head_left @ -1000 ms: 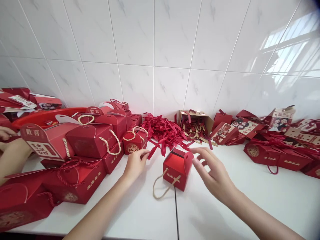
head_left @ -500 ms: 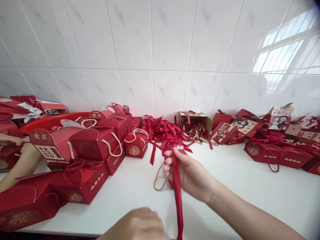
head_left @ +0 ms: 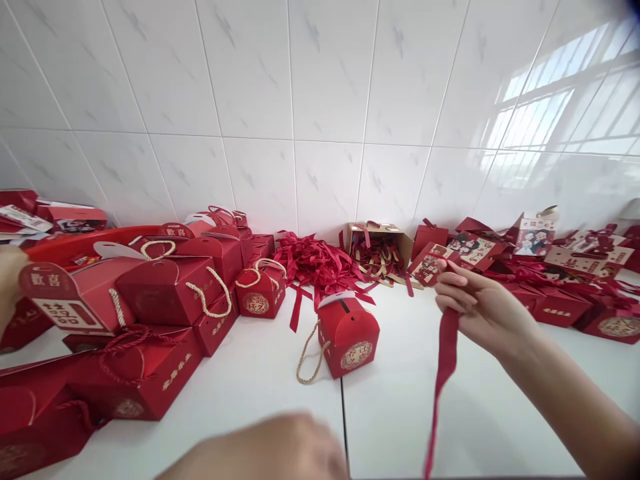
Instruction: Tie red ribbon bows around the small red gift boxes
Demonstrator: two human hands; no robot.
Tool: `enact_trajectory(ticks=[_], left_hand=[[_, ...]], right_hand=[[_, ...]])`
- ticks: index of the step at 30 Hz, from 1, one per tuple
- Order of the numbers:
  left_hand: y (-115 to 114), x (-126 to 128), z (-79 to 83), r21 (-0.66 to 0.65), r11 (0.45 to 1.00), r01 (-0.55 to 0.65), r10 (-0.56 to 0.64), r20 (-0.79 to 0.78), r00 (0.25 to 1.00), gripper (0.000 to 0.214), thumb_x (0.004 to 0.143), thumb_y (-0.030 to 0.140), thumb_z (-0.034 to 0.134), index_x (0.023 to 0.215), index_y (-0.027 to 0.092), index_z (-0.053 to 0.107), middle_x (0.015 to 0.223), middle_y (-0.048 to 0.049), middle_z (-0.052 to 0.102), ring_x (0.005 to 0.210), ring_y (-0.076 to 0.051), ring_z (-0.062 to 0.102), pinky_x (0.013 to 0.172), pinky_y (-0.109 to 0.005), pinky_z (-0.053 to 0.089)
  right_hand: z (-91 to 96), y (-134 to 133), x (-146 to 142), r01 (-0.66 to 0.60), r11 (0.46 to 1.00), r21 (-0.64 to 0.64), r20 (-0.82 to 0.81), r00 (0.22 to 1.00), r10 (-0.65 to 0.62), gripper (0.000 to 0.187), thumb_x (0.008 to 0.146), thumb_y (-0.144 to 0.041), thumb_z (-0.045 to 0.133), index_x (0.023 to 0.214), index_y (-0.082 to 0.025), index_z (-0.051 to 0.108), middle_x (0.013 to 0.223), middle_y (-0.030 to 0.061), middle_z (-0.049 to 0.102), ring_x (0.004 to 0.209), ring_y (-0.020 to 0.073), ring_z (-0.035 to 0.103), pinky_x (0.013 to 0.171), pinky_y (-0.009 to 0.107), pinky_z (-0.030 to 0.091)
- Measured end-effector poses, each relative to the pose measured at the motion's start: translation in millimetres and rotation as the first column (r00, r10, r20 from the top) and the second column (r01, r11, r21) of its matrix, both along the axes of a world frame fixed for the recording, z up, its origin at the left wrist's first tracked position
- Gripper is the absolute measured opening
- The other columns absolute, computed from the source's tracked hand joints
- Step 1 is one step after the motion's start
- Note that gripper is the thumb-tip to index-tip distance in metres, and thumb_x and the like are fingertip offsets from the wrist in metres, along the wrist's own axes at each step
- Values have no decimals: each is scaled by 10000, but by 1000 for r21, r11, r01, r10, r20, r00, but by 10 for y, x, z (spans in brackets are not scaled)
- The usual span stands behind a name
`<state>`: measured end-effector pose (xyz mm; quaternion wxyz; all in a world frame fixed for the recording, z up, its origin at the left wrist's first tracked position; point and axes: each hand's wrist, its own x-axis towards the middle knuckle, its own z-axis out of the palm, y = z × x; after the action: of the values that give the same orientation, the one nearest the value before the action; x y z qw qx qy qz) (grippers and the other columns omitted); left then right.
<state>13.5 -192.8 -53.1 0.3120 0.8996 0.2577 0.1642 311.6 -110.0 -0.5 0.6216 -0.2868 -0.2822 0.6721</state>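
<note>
My right hand (head_left: pixel 475 303) is raised on the right, its fingers pinched on a dark red ribbon (head_left: pixel 447 350) that hangs down past the bottom edge. At the bottom middle is my left hand (head_left: pixel 280 443), blurred, back upward; its fingers do not show clearly. Between the hands, a bit farther off, a small red gift box (head_left: pixel 349 337) stands on the white table with its top flaps folded up. A tan rope handle (head_left: pixel 309 370) loops down on the box's left side; neither hand touches the box.
A heap of red ribbons (head_left: pixel 320 263) lies by the tiled wall. Beside it a brown carton (head_left: pixel 407 243) rests on its side, ribbons inside. Red gift boxes (head_left: pixel 165 293) are stacked at left, more boxes (head_left: pixel 560 303) at right. Another person's arm (head_left: pixel 11 280) shows at far left.
My right hand has moved right with the ribbon, away from the box, which is now uncovered. My left hand stays low and blurred. The view has shifted slightly to the right.
</note>
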Motion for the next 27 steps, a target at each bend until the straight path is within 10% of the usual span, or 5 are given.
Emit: enact_trajectory(ticks=[2, 5, 11, 16, 27], left_hand=[[352, 9, 45, 49, 961, -272, 264, 123, 957, 175, 891, 316, 541, 1036, 297, 636, 1182, -45, 621, 1136, -217, 561, 995, -367, 443], [903, 67, 3, 6, 709, -705, 669, 311, 675, 311, 855, 348, 558, 1147, 242, 554, 1250, -75, 586, 1165, -243, 538, 1031, -419, 397], [1465, 362, -228, -164, 671, -723, 739, 227, 634, 535, 784, 504, 614, 1196, 178, 513, 1219, -141, 605, 1067, -255, 610, 909, -371, 486], [1396, 463, -274, -145, 669, -729, 743, 170, 647, 498, 715, 529, 673, 1091, 212, 591, 1084, -86, 665, 992, -261, 630, 860, -354, 483], [636, 291, -269, 55, 545, -837, 837, 33, 547, 436, 787, 455, 607, 1170, 252, 564, 1212, -52, 633, 1102, -275, 584, 898, -379, 462]], right_hand=[[12, -87, 75, 6, 998, 58, 84, 996, -11, 75, 861, -203, 573, 792, -183, 592, 512, -84, 253, 405, 56, 115, 326, 156, 237], [-14, -232, 62, -16, 996, 93, 163, 987, 1, 175, 845, -291, 627, 705, -212, 557, 444, -98, 153, 407, 67, 71, 341, 173, 202], [-240, -364, -181, -169, 983, 72, 333, 933, 136, 206, 802, -372, 687, 759, -202, 580, 759, 3, 624, 618, 92, 574, 474, 165, 415], [-516, -280, -270, -362, 932, -28, 479, 813, 330, 256, 826, -419, 650, 788, -169, 610, 963, 73, 664, 1025, 212, 623, 906, 361, 487], [-729, -280, -477, -460, 885, -76, 540, 727, 424, 225, 802, -371, 640, 748, -153, 642, 836, 50, 632, 833, 171, 571, 833, 348, 457]])
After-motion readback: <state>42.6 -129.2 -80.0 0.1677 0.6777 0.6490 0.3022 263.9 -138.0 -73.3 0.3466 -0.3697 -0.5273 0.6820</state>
